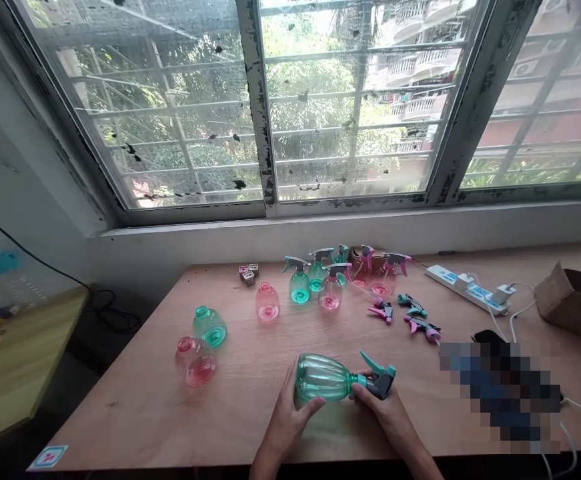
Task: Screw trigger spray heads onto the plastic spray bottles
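A green see-through spray bottle (323, 377) lies sideways between my two hands, just above the table's front part. My left hand (290, 410) is closed round its base, thumb along the lower side. At the neck, my right hand (383, 407) grips the collar below the grey and green spray head (379, 379), whose trigger points up. Loose spray heads lie beyond: a pink one (383, 311), a green one (412, 305) and another pink one (423, 328). Headless bottles stand to the left: a pink bottle (196, 362), a green bottle (210, 327) and another pink bottle (268, 302).
Several bottles with heads, such as a green one (299, 285) and a pink one (330, 293), stand at the back. A white power strip (467, 289), a cardboard box (575, 300) and a blurred-out object (500, 393) are on the right. Small cubes (249, 275) lie at the back left.
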